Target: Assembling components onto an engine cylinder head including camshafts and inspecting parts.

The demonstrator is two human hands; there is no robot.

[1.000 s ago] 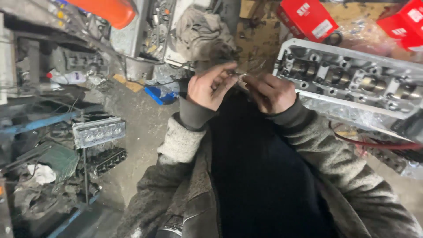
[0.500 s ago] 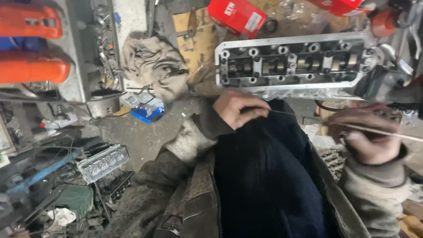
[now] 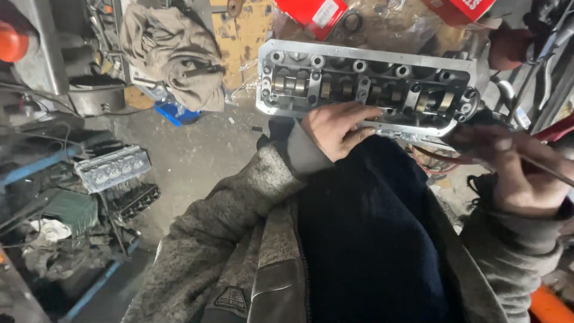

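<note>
Head view: my left hand (image 3: 336, 127) rests, fingers loosely curled, empty, on near edge of cylinder head (image 3: 365, 84). My right hand (image 3: 519, 169), blurred, fisted round thin rod (image 3: 547, 169), just right of cylinder head. Since earlier frame, hands parted; right swung outward. Red box (image 3: 311, 13) beyond head, contents unseen.

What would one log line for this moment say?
left hand: touching cylinder head edge | right hand: grip on thin rod

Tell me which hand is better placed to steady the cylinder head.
Left, probably. The left hand already rests on the near edge of the cylinder head, while the right hand is off to the side gripping a thin rod.
</note>
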